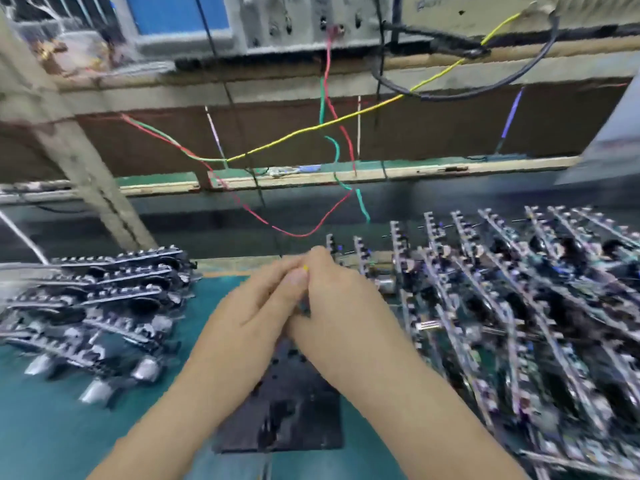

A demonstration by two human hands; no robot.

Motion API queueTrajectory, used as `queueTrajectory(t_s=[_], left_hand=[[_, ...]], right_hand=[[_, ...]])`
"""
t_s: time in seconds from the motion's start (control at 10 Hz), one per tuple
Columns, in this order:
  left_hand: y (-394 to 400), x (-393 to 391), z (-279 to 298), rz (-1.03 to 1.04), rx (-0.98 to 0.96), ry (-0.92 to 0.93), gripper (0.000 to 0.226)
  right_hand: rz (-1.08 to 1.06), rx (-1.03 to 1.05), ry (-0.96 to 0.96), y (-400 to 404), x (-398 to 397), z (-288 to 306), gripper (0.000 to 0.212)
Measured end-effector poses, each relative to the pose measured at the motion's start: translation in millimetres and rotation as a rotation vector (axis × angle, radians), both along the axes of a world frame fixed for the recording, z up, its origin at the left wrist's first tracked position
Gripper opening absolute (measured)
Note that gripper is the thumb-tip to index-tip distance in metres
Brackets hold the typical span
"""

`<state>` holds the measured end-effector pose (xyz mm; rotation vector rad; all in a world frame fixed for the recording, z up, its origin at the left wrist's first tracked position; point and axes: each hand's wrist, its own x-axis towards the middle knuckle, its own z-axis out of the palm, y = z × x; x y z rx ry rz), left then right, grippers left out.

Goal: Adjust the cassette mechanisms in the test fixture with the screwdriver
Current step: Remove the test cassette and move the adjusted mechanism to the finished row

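Observation:
My left hand and my right hand meet over the far end of a black test fixture on the green mat. A small yellow tip of the screwdriver shows between the fingertips of my right hand, which pinches it. My left hand's fingers lie against the same spot; what they touch is hidden. The frame is blurred, and any cassette mechanism under the hands is covered.
A stack of cassette mechanisms lies at the left. Several rows of them fill the right side. Red, green and yellow wires hang from the test equipment on the shelf behind.

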<state>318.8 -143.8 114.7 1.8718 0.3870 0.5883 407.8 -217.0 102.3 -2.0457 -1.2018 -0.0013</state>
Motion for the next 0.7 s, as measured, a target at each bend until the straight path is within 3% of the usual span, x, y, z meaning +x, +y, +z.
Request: queueTrajectory(t_s=[0.1, 0.2, 0.3, 0.4, 0.5, 0.6, 0.7], left_hand=[[37.9, -61.6, -12.5, 0.109, 0.047, 0.042, 0.030], [69.5, -103.6, -25.3, 0.190, 0.280, 0.228, 0.036], [109.3, -142.8, -34.0, 0.403, 0.664, 0.428, 0.050], [155.1, -178.4, -41.7, 0.525, 0.755, 0.623, 0.069], [178.9, -194.6, -55.3, 0.382, 0.888, 0.716, 0.072], [196.4, -207.9, -62.7, 0.310, 0.964, 0.661, 0.064], [200.6, -223.0, -55.1, 0.207, 1.141, 0.577, 0.036]], right_hand=[[0.137, -0.142, -0.031, 35.6, -31.6, -0.1, 0.023], [0.199, -0.131, 0.054, 61.6, -42.5, -10.7, 0.021], [0.239, -0.212, 0.113, 80.2, -70.7, -13.9, 0.023], [0.253, -0.200, 0.140, 92.1, -74.3, -19.3, 0.031], [0.260, -0.188, 0.153, 97.1, -83.0, -23.0, 0.027], [0.285, -0.194, 0.190, 98.9, -87.1, -25.5, 0.026], [0.300, -0.157, 0.244, 96.0, -91.1, -24.1, 0.030]])
